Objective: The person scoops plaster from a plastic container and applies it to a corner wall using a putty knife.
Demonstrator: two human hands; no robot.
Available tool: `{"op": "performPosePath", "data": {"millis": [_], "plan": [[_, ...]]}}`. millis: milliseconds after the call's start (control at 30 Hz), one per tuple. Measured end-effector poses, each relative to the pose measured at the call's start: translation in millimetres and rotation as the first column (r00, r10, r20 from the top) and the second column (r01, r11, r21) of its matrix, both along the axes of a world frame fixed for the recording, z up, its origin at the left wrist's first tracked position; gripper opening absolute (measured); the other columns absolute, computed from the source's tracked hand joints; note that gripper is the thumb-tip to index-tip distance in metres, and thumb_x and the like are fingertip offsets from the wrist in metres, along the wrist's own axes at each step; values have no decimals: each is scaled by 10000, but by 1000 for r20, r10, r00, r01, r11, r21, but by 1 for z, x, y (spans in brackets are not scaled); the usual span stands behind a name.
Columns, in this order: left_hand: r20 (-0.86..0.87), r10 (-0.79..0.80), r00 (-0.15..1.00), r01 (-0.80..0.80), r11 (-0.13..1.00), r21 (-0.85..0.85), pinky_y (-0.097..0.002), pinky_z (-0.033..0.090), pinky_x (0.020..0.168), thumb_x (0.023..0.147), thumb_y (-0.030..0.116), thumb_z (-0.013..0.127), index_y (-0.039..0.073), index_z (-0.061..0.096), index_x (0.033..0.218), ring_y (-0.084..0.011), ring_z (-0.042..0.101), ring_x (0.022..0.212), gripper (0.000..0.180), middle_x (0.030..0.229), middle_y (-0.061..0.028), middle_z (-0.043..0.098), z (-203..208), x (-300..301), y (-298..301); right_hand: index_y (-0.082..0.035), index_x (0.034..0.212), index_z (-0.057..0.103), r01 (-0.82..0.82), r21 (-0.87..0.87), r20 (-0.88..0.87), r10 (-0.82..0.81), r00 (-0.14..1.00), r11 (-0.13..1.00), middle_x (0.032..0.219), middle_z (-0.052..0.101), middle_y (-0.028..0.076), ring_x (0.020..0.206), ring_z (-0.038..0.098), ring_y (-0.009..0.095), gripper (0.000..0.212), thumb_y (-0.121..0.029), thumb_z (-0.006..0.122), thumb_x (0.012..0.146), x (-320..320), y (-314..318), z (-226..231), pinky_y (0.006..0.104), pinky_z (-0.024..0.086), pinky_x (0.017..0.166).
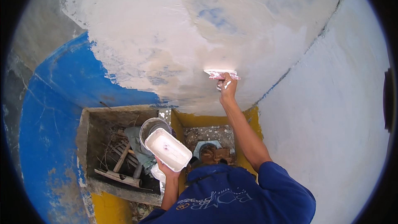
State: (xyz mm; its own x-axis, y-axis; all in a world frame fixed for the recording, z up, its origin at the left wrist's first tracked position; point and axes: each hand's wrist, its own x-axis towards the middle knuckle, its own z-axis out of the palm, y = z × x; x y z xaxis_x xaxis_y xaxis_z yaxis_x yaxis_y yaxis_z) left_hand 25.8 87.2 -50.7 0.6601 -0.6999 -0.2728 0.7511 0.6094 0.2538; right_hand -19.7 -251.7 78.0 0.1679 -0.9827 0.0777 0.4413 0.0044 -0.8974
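My right hand (227,86) grips a putty knife (222,74) with a wide, reddish, white-smeared blade, held against the wall (166,29). White filler spots the back of this hand. Lower down and to the left, my left hand (168,170) supports a white rectangular tub (178,152) from beneath and the side. White paste coats the inside of the tub, with a small pinkish patch in it. The wall ahead wears uneven white filler, and some blue (217,16) shows through. Most of the left fingers are hidden under the tub.
A concrete basin (107,111) at lower left holds sticks, wood pieces and a grey cloth (139,147). A round bucket (150,125) stands behind the tub. Bare blue wall (49,120) lies left, a pale side wall (331,120) right. Below is a squat toilet (203,146) between yellow surfaces.
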Motion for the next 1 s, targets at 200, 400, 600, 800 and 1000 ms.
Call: {"op": "performPosePath", "data": {"millis": [200, 400, 600, 800, 1000], "plan": [[8, 4, 1000, -4, 1000, 4, -543, 405, 1049, 956, 587, 401, 157, 396, 1446, -344, 512, 1242, 652, 1409, -90, 488, 3, -1, -3, -76, 664, 491, -93, -145, 141, 114, 983, 985, 615, 391, -29, 501, 326, 77, 240, -110, 534, 897, 1, 6, 117, 263, 188, 458], [20, 15, 1000, -15, 1000, -26, -549, 404, 1049, 956, 584, 408, 147, 389, 1449, -346, 507, 1250, 659, 1413, -89, 484, 1, 2, -8, -83, 687, 530, 16, -338, 138, 33, 990, 941, 642, 464, -22, 507, 341, 75, 202, -106, 548, 887, -14, 26, 158, 249, 214, 474], [17, 0, 1000, 1, 999, -46, -548, 401, 1053, 953, 591, 410, 155, 382, 1455, -340, 503, 1256, 665, 1418, -83, 480, -1, 3, -2, -86, 682, 446, -40, 50, 39, 38, 999, 998, 632, 358, -30, 527, 311, 64, 231, -81, 485, 909, 1, 31, 57, 251, 238, 475], [42, 18, 999, -18, 1000, -3, -543, 407, 1050, 948, 590, 422, 163, 401, 1442, -337, 511, 1248, 653, 1411, -79, 488, -2, 11, 7, -29, 782, 486, -91, 17, 100, 88, 991, 996, 682, 462, 21, 505, 335, 76, 181, 90, 401, 888, 12, 12, 116, 258, 283, 445], [11, 31, 999, -31, 1000, 2, -543, 411, 1045, 954, 572, 420, 169, 401, 1442, -335, 515, 1242, 633, 1407, -76, 490, -9, 9, 4, -26, 813, 492, -170, -69, 160, 179, 971, 983, 709, 508, 48, 487, 320, 79, 168, 40, 380, 919, -11, 7, 189, 266, 230, 410]]}}
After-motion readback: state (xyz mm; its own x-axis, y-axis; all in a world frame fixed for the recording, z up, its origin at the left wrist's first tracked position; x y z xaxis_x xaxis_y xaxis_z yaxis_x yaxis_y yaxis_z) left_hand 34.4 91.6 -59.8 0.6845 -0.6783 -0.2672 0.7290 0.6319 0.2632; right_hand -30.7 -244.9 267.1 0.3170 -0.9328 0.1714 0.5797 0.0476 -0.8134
